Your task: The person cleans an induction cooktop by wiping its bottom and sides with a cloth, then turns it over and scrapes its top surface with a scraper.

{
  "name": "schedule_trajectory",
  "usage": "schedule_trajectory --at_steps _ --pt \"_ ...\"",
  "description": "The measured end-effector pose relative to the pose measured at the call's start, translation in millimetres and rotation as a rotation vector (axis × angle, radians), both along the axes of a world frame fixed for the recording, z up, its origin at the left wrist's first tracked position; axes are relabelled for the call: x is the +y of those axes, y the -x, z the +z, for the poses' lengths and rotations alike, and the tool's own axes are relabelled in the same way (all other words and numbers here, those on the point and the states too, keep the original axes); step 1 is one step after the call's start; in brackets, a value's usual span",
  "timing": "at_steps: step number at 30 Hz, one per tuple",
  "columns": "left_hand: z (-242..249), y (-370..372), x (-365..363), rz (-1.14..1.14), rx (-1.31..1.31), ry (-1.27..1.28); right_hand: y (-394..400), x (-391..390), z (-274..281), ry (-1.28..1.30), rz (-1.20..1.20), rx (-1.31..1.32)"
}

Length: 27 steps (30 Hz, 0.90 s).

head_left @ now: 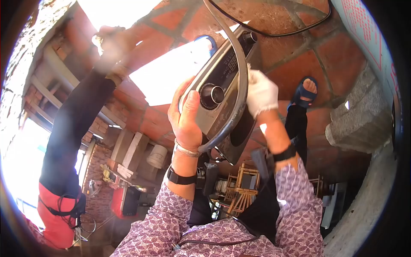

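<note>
Patterned purple sleeves point(274, 222) fill the bottom of the view, closest to the lens, one on each forearm, with a black strap on each wrist. Beyond them, red tile floor point(299, 64) with grey joints spreads across the top and centre, a patch of it washed out by sunlight. At upper left, a co-worker's black-sleeved arm point(72, 124) reaches across, red cloth at its lower end; its hand is blurred, so nothing can be told of its fingers. Right edge: a rough grey concrete block point(355, 124). Centre: an old grey electric iron point(222, 94) held up in the air between both hands, well clear of the floor, round black dial facing the camera, curved grey handle bar running across it, dark soleplate turned down and right. Left hand point(186, 118) grips the iron's left side, thumb laid flat near the dial, fingers wrapped behind and out of sight. Right hand point(262, 92), in a white glove, presses against the handle bar on the right, fingers curled together. A black cord point(274, 32) loops over the tiles above. One blue sandal point(305, 92) with a foot in it stands just right of the gloved hand. Below the iron, small wooden frames point(242, 188) and a pale bucket point(157, 155); contents cannot be told.
</note>
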<state>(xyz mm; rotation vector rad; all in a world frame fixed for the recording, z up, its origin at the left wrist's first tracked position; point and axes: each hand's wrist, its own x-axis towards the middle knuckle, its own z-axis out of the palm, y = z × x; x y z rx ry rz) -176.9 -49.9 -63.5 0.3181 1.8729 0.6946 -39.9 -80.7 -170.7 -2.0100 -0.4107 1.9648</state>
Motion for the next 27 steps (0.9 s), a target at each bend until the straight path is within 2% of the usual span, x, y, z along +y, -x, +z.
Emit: schedule_trajectory --at_steps 2,4,5,7,8,10,11,12,13,14,15,17,19,20,21,23,24,25,27 --pt "2.9 -2.9 3.3 0.005 -0.004 -0.014 -10.3 19.2 -5.6 -0.168 0.214 -0.111" --pt "1.3 -0.7 0.8 -0.011 0.014 -0.011 -3.4 16.4 30.7 -0.404 0.402 -0.129" --pt "1.1 2.3 -0.4 -0.012 0.009 -0.016 9.7 -0.2 43.9 -0.618 0.179 -0.087" --pt "0.1 3.4 -2.5 -0.03 0.01 -0.007 14.9 -7.3 61.2 -0.593 0.168 -0.074" --pt "-0.9 4.6 -4.2 -0.005 0.013 0.01 7.9 0.8 45.3 -0.66 0.3 -0.183" --pt "-2.3 7.7 -7.8 0.0 0.02 -0.002 -2.9 11.5 -6.2 0.006 0.011 0.053" --pt "-3.3 8.7 -7.4 -0.002 0.033 -0.012 -11.3 17.4 -35.7 0.023 0.239 -0.088" --pt "-4.0 8.1 -6.7 -0.017 0.073 -0.008 -16.6 24.4 -53.6 0.025 0.233 -0.098" --pt "-6.0 8.0 -5.7 -0.017 0.071 -0.021 -22.4 45.2 -56.7 0.161 0.292 -0.137" --pt "-5.7 7.8 -6.2 -0.033 0.075 -0.019 -25.7 37.2 -81.8 0.045 0.331 -0.236" --pt "-3.9 7.5 -7.7 -0.049 0.078 -0.011 -31.7 20.6 -128.5 0.047 0.464 -0.274" --pt "1.5 0.8 -4.8 -0.05 0.096 0.012 -32.7 37.7 -122.5 -0.096 0.621 -0.414" --pt "0.5 0.0 -3.2 -0.071 0.098 -0.043 -24.8 29.0 -103.4 -0.087 0.469 -0.199" --pt "-1.9 3.7 -7.8 -0.042 0.051 -0.05 -21.6 19.4 -86.4 -0.212 0.485 -0.254" --pt "-1.4 3.5 -5.6 -0.035 0.051 -0.052 -19.9 9.6 -81.6 -0.226 0.37 -0.28" --pt "4.2 1.6 -1.0 -0.054 -0.002 -0.035 -27.7 2.0 -117.9 -0.009 0.364 -0.265" --pt "5.3 1.1 -4.2 -0.053 -0.006 -0.03 -35.0 16.6 -127.8 0.073 0.407 -0.23" --pt "5.0 1.2 -7.9 -0.067 -0.019 -0.026 -37.7 24.2 -138.1 -0.135 0.688 -0.51" --pt "1.6 4.8 -5.9 -0.167 -0.009 -0.031 -44.4 55.6 -163.2 0.384 0.375 -0.007"
